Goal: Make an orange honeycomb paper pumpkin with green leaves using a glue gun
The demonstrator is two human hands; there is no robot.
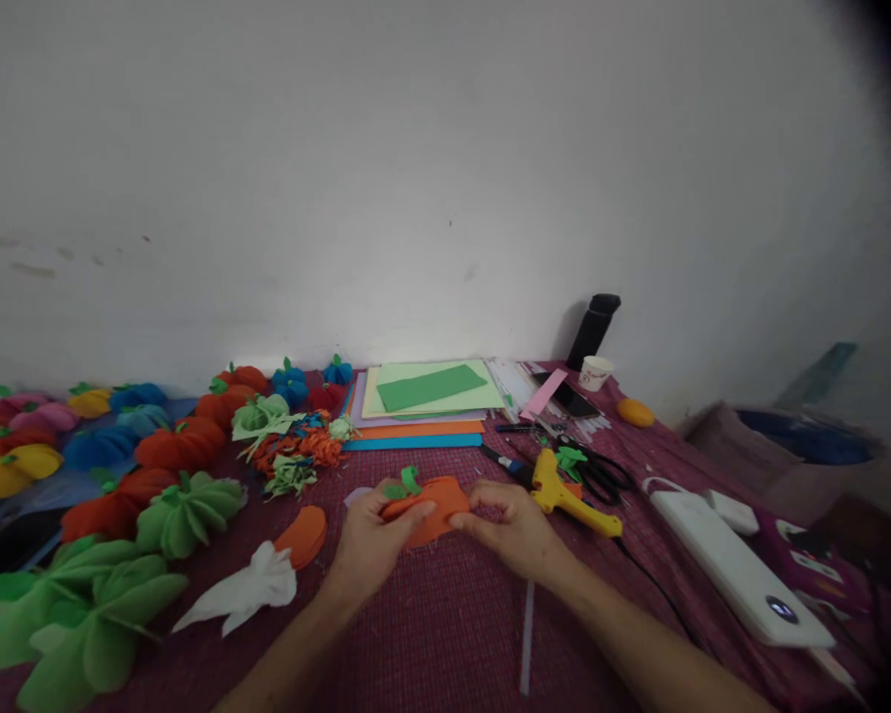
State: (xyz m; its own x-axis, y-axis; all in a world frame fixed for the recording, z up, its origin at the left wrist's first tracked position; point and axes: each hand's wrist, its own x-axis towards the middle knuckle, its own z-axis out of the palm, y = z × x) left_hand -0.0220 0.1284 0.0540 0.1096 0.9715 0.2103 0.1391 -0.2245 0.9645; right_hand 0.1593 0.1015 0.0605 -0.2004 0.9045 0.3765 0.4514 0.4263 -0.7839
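Between my hands is an orange paper pumpkin point(432, 515) with a green paper stem point(410, 481) on its upper left. My left hand point(375, 540) pinches its left side, thumb laid across the front. On the right edge, my right hand point(516, 525) grips the paper between thumb and fingers. Left of my left hand lie an orange paper piece point(302, 535) and a crumpled white tissue point(248, 591). A yellow glue gun point(573, 498) rests just right of my right hand. Beneath my right wrist a pale thin strip point(527, 644) lies on the cloth.
Finished paper pumpkins point(182, 443) in several colours crowd the left side. Paper shreds point(297, 451) and stacked coloured sheets point(431, 401) lie behind. Black-handled scissors point(601, 472), a paper cup point(595, 372), a black bottle point(594, 332) and a white power bank point(739, 569) are on the right.
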